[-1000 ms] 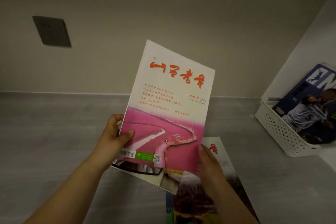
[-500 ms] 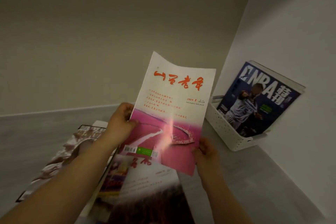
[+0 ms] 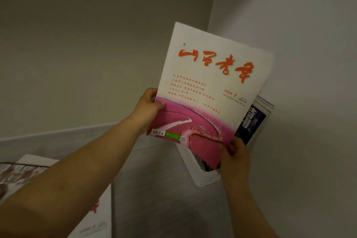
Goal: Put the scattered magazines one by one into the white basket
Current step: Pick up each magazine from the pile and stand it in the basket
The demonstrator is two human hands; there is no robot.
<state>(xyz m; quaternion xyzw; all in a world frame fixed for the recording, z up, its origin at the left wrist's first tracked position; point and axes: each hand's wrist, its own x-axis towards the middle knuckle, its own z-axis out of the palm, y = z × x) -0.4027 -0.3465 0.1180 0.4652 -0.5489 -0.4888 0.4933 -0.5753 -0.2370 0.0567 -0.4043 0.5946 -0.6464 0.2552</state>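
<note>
Head view, both hands grip pink magazine, bottom edge entering white basket by wall.

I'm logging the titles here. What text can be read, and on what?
"山西老年": red title on the pink magazine, held by the left hand and right hand.
"2024 8": same cover, right side.
Its small red lines, barcode and green label: too blurred.
Dark magazine in the basket: lettering mostly hidden.

A plain indoor room corner, likely in a home: a grey wood-grain worktop meets bare beige and white walls. The white basket sits in that corner, with loose magazines lying well left of it.
</note>
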